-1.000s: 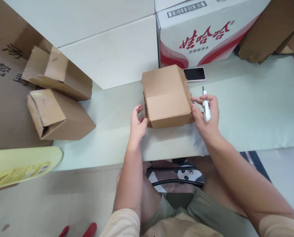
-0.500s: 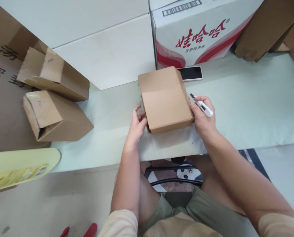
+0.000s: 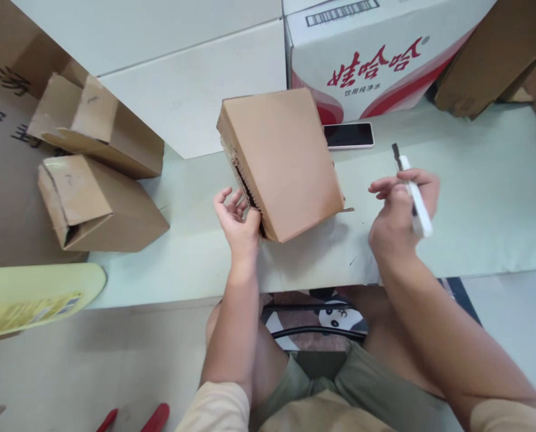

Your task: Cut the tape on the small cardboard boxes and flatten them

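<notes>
A brown cardboard box (image 3: 286, 162) is tilted above the pale table cover, its left side torn with a ragged dark gap. My left hand (image 3: 240, 222) grips the box at that torn edge, thumb against the near left corner and the other fingers curled beside it. Off to the right and apart from the box, my right hand (image 3: 403, 207) is closed round a white utility knife (image 3: 418, 207). The knife's dark tip points away from me. A small flap sticks out at the box's lower right corner.
Behind the box stand a white carton with red lettering (image 3: 376, 72) and a plain white box (image 3: 204, 102). A phone (image 3: 351, 135) lies by the carton. Two opened cardboard boxes (image 3: 105, 204) sit at the left, near a yellow-green panel (image 3: 38, 294). Folded cardboard (image 3: 479, 66) leans at the back right.
My left hand has turned and tilted the box, swinging its far end left and raising it. My right hand has let go of the box's right side and moved right with the knife.
</notes>
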The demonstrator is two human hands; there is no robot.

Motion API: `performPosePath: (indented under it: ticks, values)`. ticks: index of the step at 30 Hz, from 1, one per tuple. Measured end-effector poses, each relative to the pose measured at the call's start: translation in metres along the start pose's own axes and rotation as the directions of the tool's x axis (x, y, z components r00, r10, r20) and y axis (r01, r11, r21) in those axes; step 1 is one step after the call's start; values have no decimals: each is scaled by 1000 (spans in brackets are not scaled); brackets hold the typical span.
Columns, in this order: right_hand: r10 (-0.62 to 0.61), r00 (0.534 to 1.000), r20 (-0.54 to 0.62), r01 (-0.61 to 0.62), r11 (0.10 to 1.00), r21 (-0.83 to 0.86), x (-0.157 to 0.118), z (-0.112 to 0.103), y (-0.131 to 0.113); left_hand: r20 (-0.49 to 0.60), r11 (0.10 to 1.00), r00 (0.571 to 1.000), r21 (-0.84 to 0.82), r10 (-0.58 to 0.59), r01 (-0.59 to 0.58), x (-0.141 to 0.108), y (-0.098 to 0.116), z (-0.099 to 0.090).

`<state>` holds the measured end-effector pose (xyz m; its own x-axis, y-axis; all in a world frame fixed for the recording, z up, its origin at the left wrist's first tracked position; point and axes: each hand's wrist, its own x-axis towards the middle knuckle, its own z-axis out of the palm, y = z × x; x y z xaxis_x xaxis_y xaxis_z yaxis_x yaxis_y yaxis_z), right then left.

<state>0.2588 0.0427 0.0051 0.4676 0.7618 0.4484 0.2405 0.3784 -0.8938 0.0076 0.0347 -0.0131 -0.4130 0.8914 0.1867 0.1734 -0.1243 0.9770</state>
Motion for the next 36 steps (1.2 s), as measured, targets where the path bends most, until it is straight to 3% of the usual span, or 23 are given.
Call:
performPosePath:
  ticks: [4, 7, 10, 15, 19, 22, 26, 29, 36]
  values:
    - [-193, 978, 77, 193, 981, 7, -13, -2, -45, 11, 996, 997, 42, 76, -76, -9, 22, 4]
    - [-209, 964, 166, 217, 976, -32, -27, -2, -68, 18, 985, 987, 63, 160, -161, -16, 41, 8]
    - [-186, 944, 271, 202, 979, -35, -37, -3, -78, 47, 973, 978, 102, 205, -209, -23, 53, 10]
    - [-291, 861, 417, 301, 953, 44, -37, -4, -78, 230, 983, 968, 131, 99, -131, -25, 60, 7]
    - [-380, 823, 422, 378, 921, 93, -39, 0, -77, 267, 994, 961, 53, 74, -92, -27, 64, 9]
    - [-383, 829, 407, 380, 920, 91, -43, 3, -76, 268, 995, 959, -18, 97, -95, -28, 60, 13]
    - [-473, 791, 388, 451, 880, 151, -43, 3, -77, 307, 978, 929, -62, 207, -198, -25, 44, 14]
    - [-491, 758, 430, 511, 856, 77, -42, 5, -80, 340, 969, 907, -91, 248, -231, -23, 35, 15]
    - [-507, 783, 360, 562, 825, -60, -34, 4, -84, 321, 960, 908, -167, 270, -226, -26, 36, 20]
